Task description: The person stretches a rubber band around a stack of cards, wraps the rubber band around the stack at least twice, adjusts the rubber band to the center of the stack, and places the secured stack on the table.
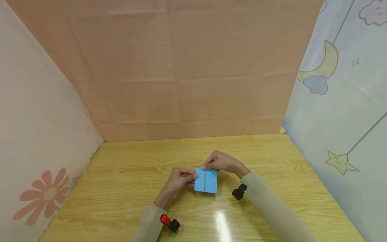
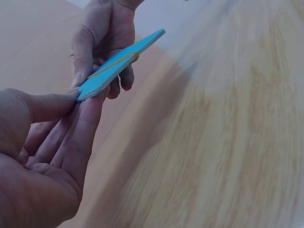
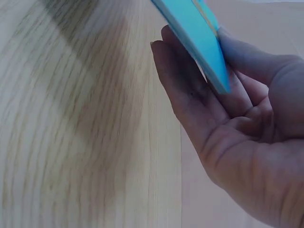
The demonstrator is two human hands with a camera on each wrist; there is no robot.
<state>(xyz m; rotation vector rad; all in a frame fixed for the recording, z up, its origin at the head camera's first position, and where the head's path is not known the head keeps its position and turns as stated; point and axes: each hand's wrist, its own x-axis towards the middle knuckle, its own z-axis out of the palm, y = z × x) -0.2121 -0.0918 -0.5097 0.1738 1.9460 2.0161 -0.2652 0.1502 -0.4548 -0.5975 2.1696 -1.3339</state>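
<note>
A thin stack of square blue cards (image 1: pixel 210 183) with rounded corners is held up above the table, with a yellowish rubber band (image 1: pixel 205 181) running across its middle. My left hand (image 1: pixel 178 181) pinches the stack's left edge, thumb on top and fingers beneath. At the far edge my right hand (image 1: pixel 222 162) pinches it near the band, with the thumb on the blue face. Seen from the side in the left wrist view, the stack (image 2: pixel 116 69) shows several pale layers. The right wrist view shows the right fingers (image 3: pixel 183 85) behind the stack (image 3: pixel 197 40).
The wooden table (image 1: pixel 136 161) lies beneath both hands. An orange-brown cloth panel (image 1: pixel 181 67) stands along its back edge. White printed walls flank it, with a flower (image 1: pixel 48 195) on the left and a moon (image 1: pixel 326 64) on the right.
</note>
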